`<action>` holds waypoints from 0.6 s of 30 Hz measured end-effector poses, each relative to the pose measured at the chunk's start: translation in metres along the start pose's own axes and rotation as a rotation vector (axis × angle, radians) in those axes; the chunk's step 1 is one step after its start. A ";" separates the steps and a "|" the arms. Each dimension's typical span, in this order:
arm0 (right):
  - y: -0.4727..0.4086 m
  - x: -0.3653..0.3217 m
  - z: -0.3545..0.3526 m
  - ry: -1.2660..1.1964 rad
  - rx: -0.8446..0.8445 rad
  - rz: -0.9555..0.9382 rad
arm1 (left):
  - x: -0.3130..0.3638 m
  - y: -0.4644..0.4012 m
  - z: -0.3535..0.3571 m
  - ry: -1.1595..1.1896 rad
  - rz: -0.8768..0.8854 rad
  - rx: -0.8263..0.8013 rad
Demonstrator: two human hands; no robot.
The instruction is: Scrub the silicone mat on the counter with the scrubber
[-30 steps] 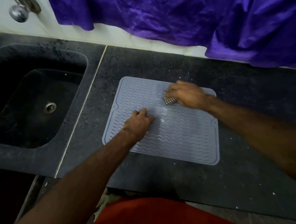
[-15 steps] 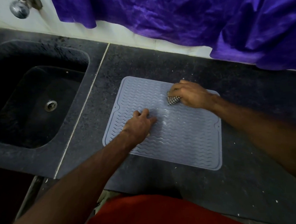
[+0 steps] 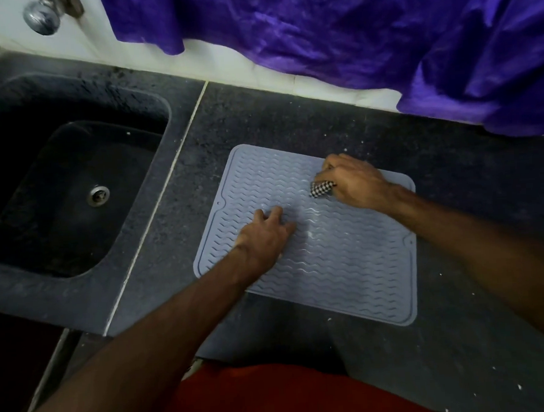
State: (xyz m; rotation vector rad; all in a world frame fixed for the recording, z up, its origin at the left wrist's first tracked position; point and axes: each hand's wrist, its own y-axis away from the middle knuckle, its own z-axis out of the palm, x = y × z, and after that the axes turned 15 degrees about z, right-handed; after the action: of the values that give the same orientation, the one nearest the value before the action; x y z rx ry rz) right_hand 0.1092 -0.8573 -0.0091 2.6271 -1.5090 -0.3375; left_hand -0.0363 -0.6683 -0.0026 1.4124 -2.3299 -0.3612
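Observation:
A grey-blue silicone mat (image 3: 348,274) with wavy ridges lies flat on the dark stone counter (image 3: 291,118). My right hand (image 3: 355,181) is closed around a small checkered scrubber (image 3: 321,189) and presses it onto the mat's far right part. My left hand (image 3: 266,238) rests palm down on the mat's left half, fingers spread, holding nothing. Faint white streaks show on the mat between the two hands.
A dark sink (image 3: 69,192) with a metal drain (image 3: 98,194) lies left of the counter seam. A chrome tap knob (image 3: 42,16) sits on the white wall. Purple cloth (image 3: 365,34) hangs over the counter's back edge. White specks dot the counter.
My right hand with the scrubber has shifted slightly back and right along the mat's far part. The left hand has stayed pressed on the mat.

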 end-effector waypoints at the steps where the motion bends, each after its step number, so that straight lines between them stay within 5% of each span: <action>1: -0.004 -0.007 0.000 -0.027 0.017 -0.005 | 0.002 -0.001 -0.002 -0.016 -0.004 -0.008; 18: -0.007 -0.018 0.000 0.252 0.009 -0.042 | -0.006 -0.033 -0.025 0.000 -0.091 -0.198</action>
State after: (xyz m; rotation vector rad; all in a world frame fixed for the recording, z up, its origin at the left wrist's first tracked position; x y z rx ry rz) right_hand 0.1065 -0.8380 -0.0074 2.5926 -1.3793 -0.0014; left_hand 0.0033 -0.6785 0.0047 1.4225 -2.1667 -0.6002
